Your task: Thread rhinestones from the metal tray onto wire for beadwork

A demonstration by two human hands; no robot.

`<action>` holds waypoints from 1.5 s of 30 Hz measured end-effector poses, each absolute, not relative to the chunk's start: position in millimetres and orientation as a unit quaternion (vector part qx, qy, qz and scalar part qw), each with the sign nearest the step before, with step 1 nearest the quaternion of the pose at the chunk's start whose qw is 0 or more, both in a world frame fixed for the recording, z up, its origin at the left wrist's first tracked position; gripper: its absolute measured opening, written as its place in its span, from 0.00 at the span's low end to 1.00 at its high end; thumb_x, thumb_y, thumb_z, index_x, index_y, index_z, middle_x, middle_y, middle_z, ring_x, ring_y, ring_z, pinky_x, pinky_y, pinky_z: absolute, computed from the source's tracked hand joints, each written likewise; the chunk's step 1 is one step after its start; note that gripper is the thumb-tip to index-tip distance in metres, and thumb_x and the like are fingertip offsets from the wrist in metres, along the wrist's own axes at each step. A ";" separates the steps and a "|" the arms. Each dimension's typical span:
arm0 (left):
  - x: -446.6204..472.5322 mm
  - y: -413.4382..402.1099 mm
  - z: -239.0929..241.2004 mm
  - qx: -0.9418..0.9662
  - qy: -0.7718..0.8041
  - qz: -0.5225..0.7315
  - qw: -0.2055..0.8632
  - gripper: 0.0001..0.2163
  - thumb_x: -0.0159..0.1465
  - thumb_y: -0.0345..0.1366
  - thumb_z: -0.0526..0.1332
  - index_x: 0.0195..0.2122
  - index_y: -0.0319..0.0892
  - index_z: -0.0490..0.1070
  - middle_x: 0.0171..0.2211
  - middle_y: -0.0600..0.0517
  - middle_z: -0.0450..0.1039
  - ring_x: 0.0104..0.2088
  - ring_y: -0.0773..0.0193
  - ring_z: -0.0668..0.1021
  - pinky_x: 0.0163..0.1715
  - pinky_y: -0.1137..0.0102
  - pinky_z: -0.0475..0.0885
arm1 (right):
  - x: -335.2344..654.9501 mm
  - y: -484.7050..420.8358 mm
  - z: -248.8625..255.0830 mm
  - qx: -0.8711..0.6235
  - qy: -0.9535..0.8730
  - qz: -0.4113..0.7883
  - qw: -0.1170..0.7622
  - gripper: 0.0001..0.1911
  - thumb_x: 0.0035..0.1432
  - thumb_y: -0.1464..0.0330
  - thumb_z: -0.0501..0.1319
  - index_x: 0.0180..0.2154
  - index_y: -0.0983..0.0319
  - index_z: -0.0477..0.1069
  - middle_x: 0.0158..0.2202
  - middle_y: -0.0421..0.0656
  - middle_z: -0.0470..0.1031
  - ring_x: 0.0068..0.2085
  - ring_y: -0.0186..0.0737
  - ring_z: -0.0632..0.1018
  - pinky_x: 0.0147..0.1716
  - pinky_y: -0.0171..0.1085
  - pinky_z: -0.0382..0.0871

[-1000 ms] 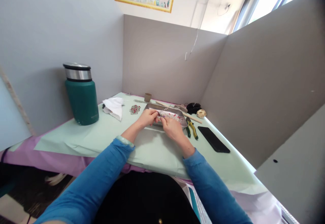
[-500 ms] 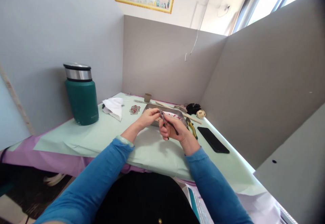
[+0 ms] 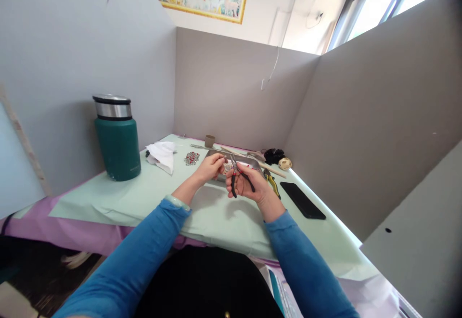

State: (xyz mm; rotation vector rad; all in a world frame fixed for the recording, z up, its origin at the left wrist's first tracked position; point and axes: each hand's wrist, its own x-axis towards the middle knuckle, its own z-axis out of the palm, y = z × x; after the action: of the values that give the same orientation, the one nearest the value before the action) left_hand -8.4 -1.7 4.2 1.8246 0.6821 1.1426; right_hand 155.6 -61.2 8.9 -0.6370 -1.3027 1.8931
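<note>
My right hand (image 3: 250, 182) is closed around a pair of pliers (image 3: 234, 181) with dark handles, their jaws pointing up and away from me. Left of the pliers, my left hand (image 3: 211, 166) pinches something too small to make out between thumb and fingertips. Both hands are held over the near side of a metal tray (image 3: 255, 163), which has small red and white pieces in it. To the left of the tray lies a small pile of red and silver pieces (image 3: 191, 158).
A green flask (image 3: 118, 147) stands at the left, beside a white tissue (image 3: 161, 156). Behind the tray are a small brown cup (image 3: 210, 140) and a wooden stick (image 3: 267, 166). Yellow-handled pliers (image 3: 272, 183) and a black phone (image 3: 302, 200) lie at the right. Grey partitions (image 3: 238, 87) enclose the table.
The plier handles have spread apart in my right hand, and the jaws have come away from my left fingertips. My left hand keeps its pinch. The view has tilted up slightly.
</note>
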 end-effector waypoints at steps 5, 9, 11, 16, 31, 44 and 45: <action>-7.8 0.1 1.9 0.732 0.278 0.449 0.429 0.07 0.62 0.37 0.52 0.33 0.40 0.63 0.18 0.58 0.66 0.13 0.73 0.66 0.14 0.76 0.60 | 148.9 -60.5 5.7 -0.272 -0.543 0.650 0.458 0.22 0.63 0.58 0.45 0.35 0.66 0.70 0.29 0.48 0.75 0.29 0.40 0.77 0.29 0.39 0.71; -7.8 -0.2 1.7 0.716 0.275 0.462 0.445 0.06 0.61 0.36 0.52 0.31 0.39 0.62 0.20 0.57 0.66 0.13 0.75 0.64 0.14 0.77 0.60 | 146.6 -55.0 0.6 -0.325 -0.559 0.575 0.501 0.20 0.60 0.56 0.50 0.32 0.64 0.70 0.25 0.45 0.74 0.23 0.36 0.73 0.22 0.35 0.68; -8.0 -1.0 2.0 0.711 0.276 0.457 0.457 0.06 0.61 0.37 0.52 0.31 0.40 0.62 0.19 0.58 0.64 0.12 0.76 0.61 0.13 0.77 0.56 | 145.3 -51.2 -3.3 -0.363 -0.567 0.535 0.510 0.20 0.59 0.55 0.51 0.31 0.64 0.70 0.24 0.44 0.73 0.22 0.35 0.72 0.21 0.34 0.67; -8.0 -1.7 1.5 0.692 0.279 0.463 0.479 0.08 0.60 0.38 0.54 0.35 0.40 0.64 0.16 0.61 0.57 0.13 0.77 0.56 0.13 0.78 0.51 | 141.7 -42.2 -15.1 -0.463 -0.623 0.389 0.495 0.21 0.57 0.54 0.51 0.28 0.64 0.69 0.21 0.42 0.71 0.19 0.33 0.70 0.17 0.32 0.62; -9.3 -0.6 1.1 0.724 0.290 0.442 0.443 0.11 0.59 0.43 0.53 0.26 0.40 0.64 0.13 0.60 0.52 0.14 0.74 0.55 0.14 0.76 0.50 | 140.2 -46.7 -17.3 -0.569 -0.723 0.047 0.390 0.23 0.62 0.56 0.45 0.25 0.61 0.70 0.26 0.44 0.75 0.29 0.38 0.72 0.30 0.34 0.59; -6.5 -1.8 1.3 0.744 0.328 0.426 0.397 0.11 0.58 0.41 0.52 0.25 0.39 0.66 0.13 0.60 0.51 0.15 0.73 0.55 0.16 0.75 0.50 | 140.3 -49.0 -17.3 -0.591 -0.721 0.004 0.363 0.22 0.63 0.57 0.44 0.28 0.60 0.70 0.27 0.44 0.74 0.29 0.40 0.72 0.29 0.35 0.57; -6.1 -2.0 1.6 0.750 0.331 0.428 0.382 0.11 0.58 0.40 0.52 0.25 0.39 0.66 0.13 0.60 0.52 0.15 0.72 0.56 0.16 0.75 0.51 | 139.7 -49.5 -17.2 -0.595 -0.718 -0.005 0.360 0.22 0.63 0.57 0.45 0.28 0.60 0.70 0.27 0.45 0.74 0.29 0.40 0.72 0.29 0.36 0.57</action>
State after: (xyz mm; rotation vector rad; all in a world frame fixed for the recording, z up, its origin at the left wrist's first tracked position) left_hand -6.1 -2.0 1.6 1.9129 0.8441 1.0911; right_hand 139.7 -49.5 -17.2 -1.5346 -1.8518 -0.0141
